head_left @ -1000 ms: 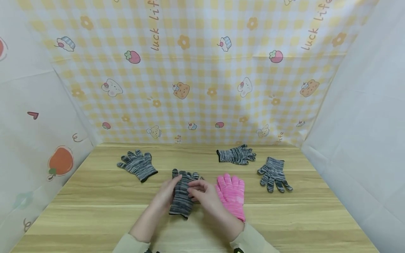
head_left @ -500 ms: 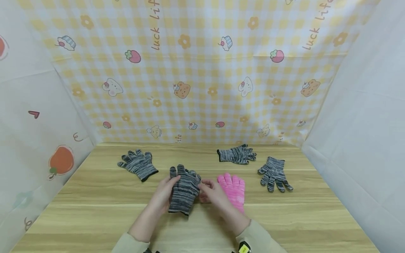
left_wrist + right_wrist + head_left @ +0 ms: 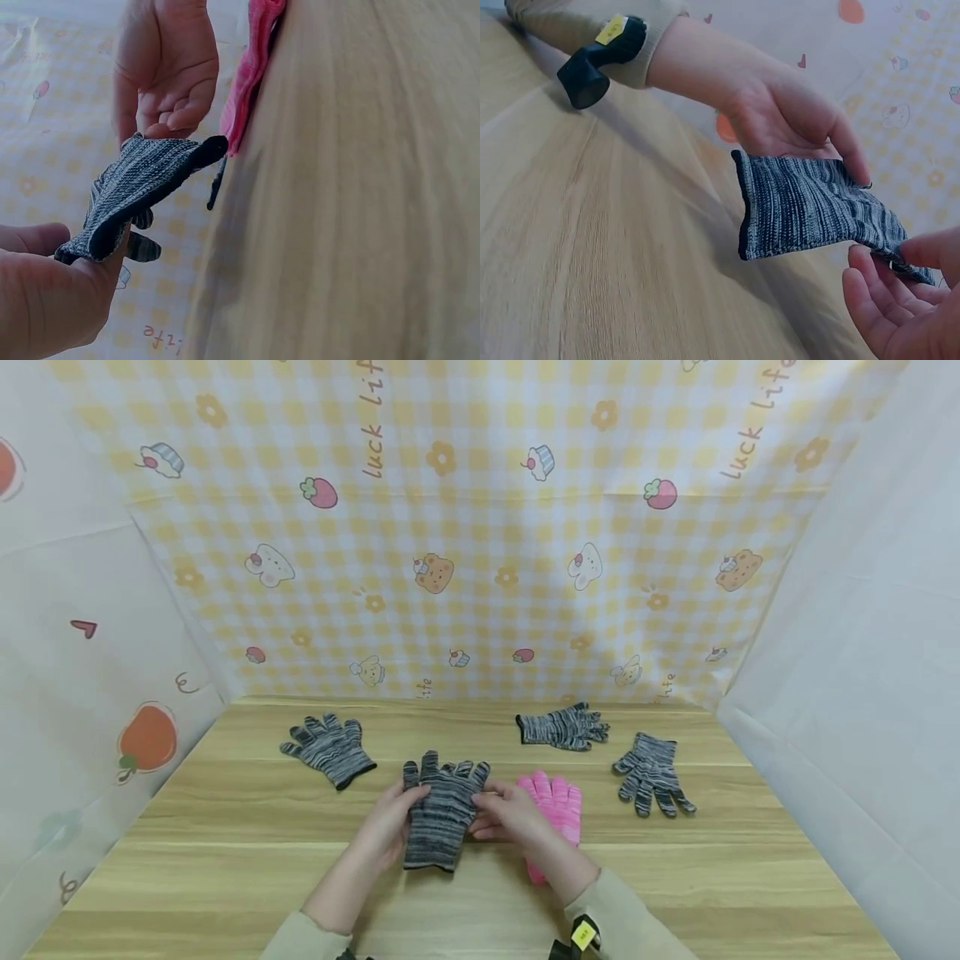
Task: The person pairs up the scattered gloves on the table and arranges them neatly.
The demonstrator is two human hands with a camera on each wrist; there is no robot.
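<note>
A black-and-grey striped knit glove (image 3: 438, 827) is held just above the table, its fingers pointing away and its dark-edged cuff toward me. My left hand (image 3: 386, 827) grips the glove's left side, thumb on top. On the other side, my right hand (image 3: 512, 814) pinches the edge near a glove finger between thumb and fingers. The cuff of the glove (image 3: 795, 206) hangs flat and free in the right wrist view. Partly under my right forearm lies a pink glove (image 3: 558, 806) on the tabletop.
More striped gloves lie spread on the wooden table (image 3: 225, 860): one glove (image 3: 330, 752) at back left, another glove (image 3: 562, 728) at the back, and a third glove (image 3: 651, 772) at right. A checked cloth (image 3: 480, 527) hangs behind the table.
My right hand has moved right, from over the glove's middle to its right edge, and now pinches it there. The glove has spread flatter, with its fingers showing more fully.
</note>
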